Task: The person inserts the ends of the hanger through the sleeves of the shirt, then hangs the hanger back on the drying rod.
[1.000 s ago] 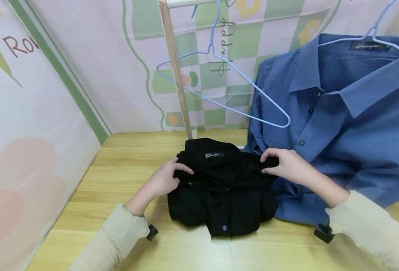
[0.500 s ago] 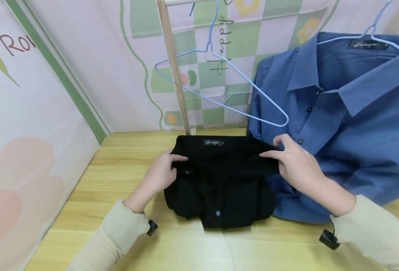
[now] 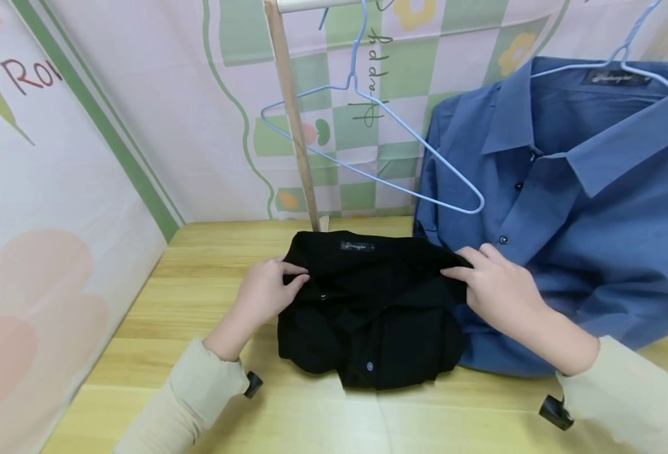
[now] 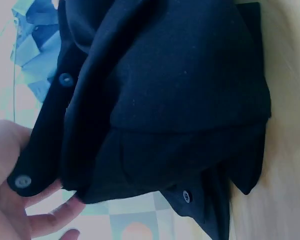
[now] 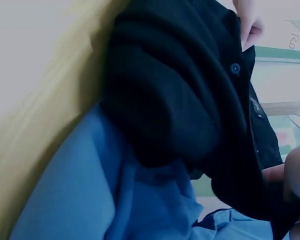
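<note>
A black button-up shirt [image 3: 407, 340], bunched and folded, lies on the table between my hands, its label facing up at the far edge of the collar. My left hand [image 3: 265, 289] pinches the left side of the collar area between thumb and fingers. On the other side, my right hand [image 3: 501, 290] pinches the collar's right side. In the left wrist view, the left hand [image 4: 15, 185] is at a buttoned end of the black cloth [image 4: 185, 75]. The right wrist view has the right hand [image 5: 297, 175] gripping a corner of the shirt [image 5: 155, 95].
A blue shirt [image 3: 612, 221] hangs on a light-blue hanger at right, its lower part resting on the table beside the black shirt. A bare light-blue hanger [image 3: 419, 186] hangs from a rack with a wooden post [image 3: 294, 126]. Printed curtains stand behind the wooden table [image 3: 197, 252].
Both hands have spread the collar wider; the right hand moved outward to the right. The collar, crumpled a second ago, rose and stretched straight, then sank a little.
</note>
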The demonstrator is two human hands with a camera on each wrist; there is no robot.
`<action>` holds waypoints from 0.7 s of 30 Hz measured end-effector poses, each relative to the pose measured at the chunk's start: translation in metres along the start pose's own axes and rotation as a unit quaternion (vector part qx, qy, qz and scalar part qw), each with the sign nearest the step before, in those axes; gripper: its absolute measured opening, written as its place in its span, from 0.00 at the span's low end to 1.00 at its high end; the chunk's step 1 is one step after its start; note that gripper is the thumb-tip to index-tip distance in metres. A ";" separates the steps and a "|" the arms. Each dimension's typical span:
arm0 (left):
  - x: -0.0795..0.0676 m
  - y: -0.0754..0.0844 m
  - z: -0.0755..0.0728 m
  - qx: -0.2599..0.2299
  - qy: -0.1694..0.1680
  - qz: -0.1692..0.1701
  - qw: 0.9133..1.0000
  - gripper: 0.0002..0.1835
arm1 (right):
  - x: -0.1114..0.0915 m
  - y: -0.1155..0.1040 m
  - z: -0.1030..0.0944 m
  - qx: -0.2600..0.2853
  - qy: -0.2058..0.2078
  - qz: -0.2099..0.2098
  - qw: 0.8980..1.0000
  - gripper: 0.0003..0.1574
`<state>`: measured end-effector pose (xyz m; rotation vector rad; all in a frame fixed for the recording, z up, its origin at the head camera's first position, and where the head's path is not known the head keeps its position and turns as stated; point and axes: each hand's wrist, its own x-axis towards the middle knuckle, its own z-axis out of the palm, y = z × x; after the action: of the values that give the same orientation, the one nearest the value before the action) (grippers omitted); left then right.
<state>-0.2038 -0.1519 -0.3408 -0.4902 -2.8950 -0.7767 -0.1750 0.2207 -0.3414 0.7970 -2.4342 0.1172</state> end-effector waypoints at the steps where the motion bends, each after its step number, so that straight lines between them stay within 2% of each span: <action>1: 0.000 -0.001 0.000 0.004 0.003 0.001 1.000 0.09 | 0.001 -0.001 -0.001 0.004 -0.007 0.007 1.000 0.23; 4: 0.000 -0.002 0.000 0.002 0.002 -0.002 1.000 0.08 | 0.004 -0.002 -0.007 0.020 -0.050 0.047 0.997 0.18; 7: 0.000 -0.002 -0.002 0.007 0.000 0.001 1.000 0.11 | 0.008 -0.003 -0.013 0.042 -0.106 0.090 0.989 0.16; 9: -0.001 -0.002 -0.004 0.009 -0.003 0.005 1.000 0.13 | 0.009 -0.003 -0.015 0.051 -0.115 0.097 0.987 0.15; 11: -0.002 -0.001 -0.008 0.001 -0.012 -0.003 1.000 0.15 | 0.010 -0.001 -0.016 0.058 -0.086 0.079 0.992 0.12; 14: -0.003 -0.001 -0.017 -0.015 -0.020 -0.020 0.999 0.17 | 0.010 0.000 -0.015 0.060 -0.012 0.036 0.997 0.14; 16: -0.003 -0.001 -0.024 -0.023 -0.021 -0.030 0.999 0.19 | 0.010 0.001 -0.016 0.065 0.034 0.013 0.997 0.18; 21: -0.002 0.001 -0.034 -0.020 -0.006 -0.027 0.999 0.21 | 0.012 0.003 -0.021 0.073 0.094 -0.004 0.993 0.24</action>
<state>-0.2013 -0.1691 -0.3112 -0.4233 -2.9196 -0.8434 -0.1745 0.2218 -0.3171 0.8208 -2.2635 0.3533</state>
